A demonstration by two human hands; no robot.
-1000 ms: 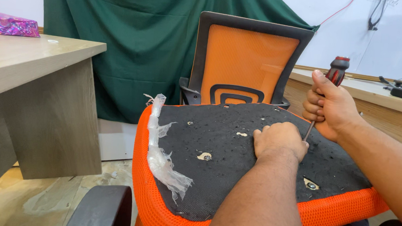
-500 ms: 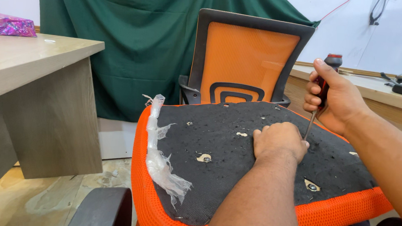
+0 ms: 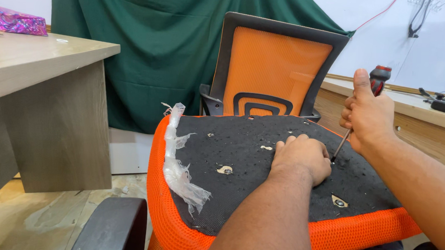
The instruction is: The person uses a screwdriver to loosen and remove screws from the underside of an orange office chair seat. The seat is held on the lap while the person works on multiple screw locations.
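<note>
Seat underside (image 3: 261,167): black fabric, speckled, orange mesh border. Chair back (image 3: 276,72): orange mesh, black frame. Screwdriver (image 3: 374,85): red and black handle. Curtain (image 3: 155,50) dark green. Tabletop (image 3: 38,64) light woodgrain. Plastic wrap (image 3: 180,163) clear-white.

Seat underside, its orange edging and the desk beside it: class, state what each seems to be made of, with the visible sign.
Seat underside: seemingly thin black non-woven fabric, matte, torn at the bolt holes. Orange edging: open mesh textile, its weave visible. Desk: probably laminated board, with flat printed-looking wood grain.
</note>
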